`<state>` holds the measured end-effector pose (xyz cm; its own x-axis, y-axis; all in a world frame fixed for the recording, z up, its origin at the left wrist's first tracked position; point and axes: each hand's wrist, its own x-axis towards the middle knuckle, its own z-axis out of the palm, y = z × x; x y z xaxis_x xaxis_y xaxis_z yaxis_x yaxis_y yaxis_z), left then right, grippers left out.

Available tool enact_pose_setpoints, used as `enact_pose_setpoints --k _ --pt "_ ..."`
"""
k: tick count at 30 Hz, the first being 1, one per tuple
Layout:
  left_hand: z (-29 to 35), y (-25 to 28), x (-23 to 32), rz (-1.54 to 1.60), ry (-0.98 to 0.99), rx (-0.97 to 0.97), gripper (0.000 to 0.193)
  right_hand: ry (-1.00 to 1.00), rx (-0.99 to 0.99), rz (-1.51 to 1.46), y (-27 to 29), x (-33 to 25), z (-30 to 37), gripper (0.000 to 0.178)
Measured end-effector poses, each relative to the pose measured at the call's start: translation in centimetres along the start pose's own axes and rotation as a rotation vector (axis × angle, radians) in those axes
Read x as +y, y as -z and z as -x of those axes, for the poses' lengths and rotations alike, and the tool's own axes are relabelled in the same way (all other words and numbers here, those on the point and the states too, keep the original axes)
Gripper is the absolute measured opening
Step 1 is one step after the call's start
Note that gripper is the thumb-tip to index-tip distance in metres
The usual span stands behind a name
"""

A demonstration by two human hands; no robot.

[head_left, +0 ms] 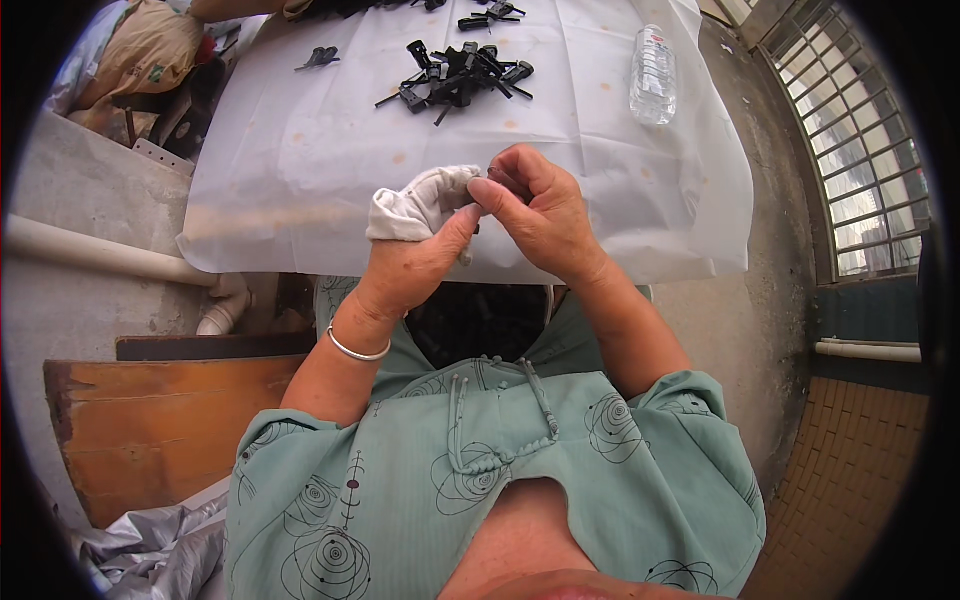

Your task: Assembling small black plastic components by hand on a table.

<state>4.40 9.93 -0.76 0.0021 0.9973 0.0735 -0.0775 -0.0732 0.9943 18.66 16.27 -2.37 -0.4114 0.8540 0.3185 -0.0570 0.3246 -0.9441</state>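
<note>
My left hand [418, 262] and my right hand [548, 218] meet over the near edge of the covered table. A crumpled white cloth [420, 204] wraps the fingers of my left hand, while its thumb stays bare and presses inward. The fingers of my right hand are curled, with thumb and fingertips pinched together close to the left thumb. A bit of something dark shows between the hands, too hidden to name. Beyond them lies a pile of small black plastic parts [462, 82] with thin stems sticking out.
A translucent white sheet [330, 160] covers the table. One black part [318, 58] lies apart at the left, others at the far edge. A clear plastic bottle [653, 78] lies at the right. An orange-brown board [170, 430] and a white pipe [100, 248] are at the left.
</note>
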Motion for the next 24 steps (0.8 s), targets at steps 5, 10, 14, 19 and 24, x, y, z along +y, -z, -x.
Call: enact_pose_setpoints --k 5,10,14,19,24 --pt "-0.2 0.3 -0.1 -0.050 0.040 0.081 0.029 0.005 -0.123 0.145 0.3 -0.6 0.2 0.021" --pt "-0.4 0.3 -1.6 -0.577 -0.308 0.193 0.025 0.014 -0.147 0.188 -0.8 0.4 0.0 0.026" --pt "-0.6 0.2 -2.2 -0.780 -0.545 0.238 0.023 -0.065 -0.076 0.100 -1.8 2.4 0.3 0.027" --pt "-0.5 0.2 -1.3 -0.424 -0.350 0.154 0.028 -0.056 -0.163 0.013 -1.1 1.1 0.2 0.021" --pt "-0.9 1.5 -0.5 -0.155 -0.156 0.123 0.033 -0.048 -0.205 0.230 0.5 1.1 0.0 0.015"
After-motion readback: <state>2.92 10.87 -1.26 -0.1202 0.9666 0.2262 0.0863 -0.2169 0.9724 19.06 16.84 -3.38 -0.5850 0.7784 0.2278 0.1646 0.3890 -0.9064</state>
